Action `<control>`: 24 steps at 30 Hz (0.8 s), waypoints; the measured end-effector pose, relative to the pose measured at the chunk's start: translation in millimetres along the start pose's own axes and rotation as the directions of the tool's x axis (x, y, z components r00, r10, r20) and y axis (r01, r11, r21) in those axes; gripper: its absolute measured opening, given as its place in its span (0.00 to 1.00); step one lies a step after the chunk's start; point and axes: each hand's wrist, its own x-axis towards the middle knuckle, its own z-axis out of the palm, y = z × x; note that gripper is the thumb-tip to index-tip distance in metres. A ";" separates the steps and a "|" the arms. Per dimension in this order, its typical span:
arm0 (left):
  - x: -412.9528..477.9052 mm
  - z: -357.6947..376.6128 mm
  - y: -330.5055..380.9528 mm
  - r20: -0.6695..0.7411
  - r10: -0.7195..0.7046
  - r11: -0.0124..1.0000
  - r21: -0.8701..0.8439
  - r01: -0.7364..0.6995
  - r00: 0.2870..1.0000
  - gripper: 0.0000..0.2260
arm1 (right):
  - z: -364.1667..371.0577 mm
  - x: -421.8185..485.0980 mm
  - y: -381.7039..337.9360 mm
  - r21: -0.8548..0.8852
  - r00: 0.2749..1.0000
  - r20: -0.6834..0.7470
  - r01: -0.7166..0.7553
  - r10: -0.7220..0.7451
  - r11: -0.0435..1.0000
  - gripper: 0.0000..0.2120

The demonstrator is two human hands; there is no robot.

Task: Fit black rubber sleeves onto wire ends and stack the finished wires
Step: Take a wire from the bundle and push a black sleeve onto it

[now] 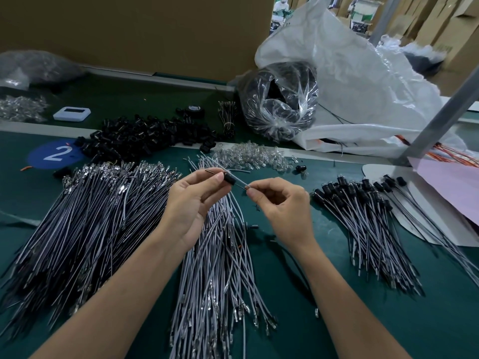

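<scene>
My left hand (190, 203) pinches a black rubber sleeve (228, 178) between thumb and fingers, above the middle of the table. A grey wire (239, 208) runs through the sleeve, its thin end poking out to the left. My right hand (281, 203) pinches that wire just right of the sleeve. Below my hands lies a heap of bare grey wires (220, 268). A larger heap of dark wires (85, 224) spreads at the left. The stack of finished wires (363, 218), with black sleeves on their far ends, lies at the right. Loose black sleeves (145, 136) are piled behind.
Clear small plastic parts (248, 156) lie beyond the hands. A bagged black coil (280, 99) and a big white plastic bag (363, 81) stand at the back right. A white tray (72, 114), a tape roll (195, 110) and pink paper (451, 185) border the green table (324, 332).
</scene>
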 end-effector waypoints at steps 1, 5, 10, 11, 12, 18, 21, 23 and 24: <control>-0.3 -0.2 0.3 -0.007 -0.013 1.000 -0.023 0.012 1.000 0.06 | 0.0 -0.2 -0.5 0.004 1.000 0.002 0.001 -0.001 1.000 0.07; 0.5 -2.5 5.2 -0.103 -0.044 0.990 -0.140 0.030 0.994 0.05 | -5.7 1.5 -1.4 0.027 0.998 -0.060 -0.023 0.024 0.999 0.06; 3.8 -9.0 11.4 -0.172 -0.067 0.967 -0.256 0.021 0.983 0.06 | -18.6 2.2 0.4 -0.083 1.000 0.005 -0.020 0.021 0.996 0.04; 4.2 -9.3 11.2 -0.173 -0.065 0.968 -0.251 0.019 0.983 0.06 | -18.1 0.8 -0.2 -0.117 0.999 0.034 -0.004 0.008 0.993 0.04; 4.6 -9.4 10.9 -0.172 -0.062 0.969 -0.246 0.018 0.983 0.06 | -17.3 -0.3 -1.0 -0.139 0.999 0.047 0.013 -0.006 0.990 0.03; 5.7 -10.4 9.5 -0.169 -0.043 0.976 -0.220 0.005 0.985 0.06 | -21.8 -0.3 -5.7 -0.134 0.998 0.049 0.034 -0.028 0.990 0.04; 5.9 -9.6 9.5 -0.157 -0.022 0.981 -0.195 -0.009 0.987 0.07 | -21.3 -1.8 -5.9 -0.167 0.992 0.127 0.017 0.004 0.986 0.03; 6.1 -9.1 9.7 -0.157 -0.012 0.983 -0.185 -0.017 0.988 0.07 | -20.5 -2.2 -5.0 -0.171 0.989 0.147 0.012 0.013 0.985 0.04; 6.1 -9.0 9.7 -0.159 -0.010 0.983 -0.184 -0.020 0.987 0.07 | -20.3 -2.2 -4.4 -0.167 0.989 0.148 0.012 0.013 0.986 0.04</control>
